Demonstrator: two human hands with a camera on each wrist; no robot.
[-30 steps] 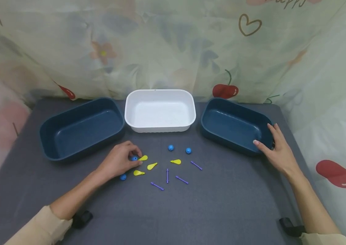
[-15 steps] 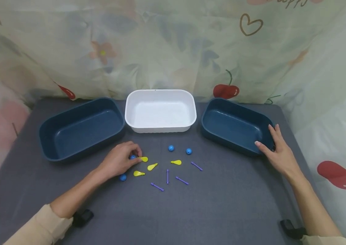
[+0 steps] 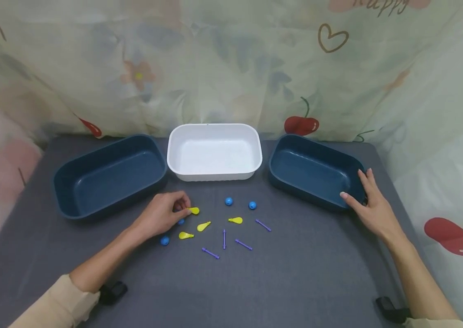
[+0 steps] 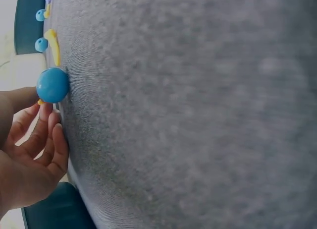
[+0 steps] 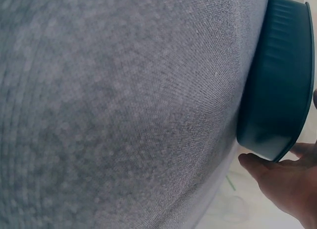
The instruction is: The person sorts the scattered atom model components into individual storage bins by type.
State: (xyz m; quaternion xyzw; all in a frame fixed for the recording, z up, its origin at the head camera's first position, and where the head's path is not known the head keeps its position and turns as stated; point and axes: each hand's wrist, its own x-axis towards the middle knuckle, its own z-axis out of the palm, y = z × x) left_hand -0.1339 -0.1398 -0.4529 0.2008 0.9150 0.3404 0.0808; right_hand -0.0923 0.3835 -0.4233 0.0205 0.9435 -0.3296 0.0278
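Note:
In the head view my left hand [image 3: 165,210] pinches a small yellow teardrop-shaped piece [image 3: 194,210] between thumb and fingertips. A blue ball [image 3: 181,222] shows just below the thumb, partly hidden; seen from the left wrist, a blue ball [image 4: 52,85] covers most of the pinched piece. Around this hand lie another blue ball [image 3: 164,240] and two yellow pieces, one nearer [image 3: 186,235] and one to the right [image 3: 203,226]. My right hand [image 3: 375,210] grips the near right corner of a dark blue bin [image 3: 309,197], thumb on the near rim, fingers over the end.
A white bin [image 3: 215,176] stands at the back middle, with a second dark blue bin [image 3: 112,207] left of it. Two blue balls [image 3: 229,201], a yellow piece [image 3: 235,220] and several purple rods [image 3: 224,239] lie mid-table. Patterned cloth [image 3: 223,68] hangs behind.
The yellow piece in my left hand has risen slightly. The blue ball beside it now shows below the thumb instead of behind it. My right hand stays at the bin corner.

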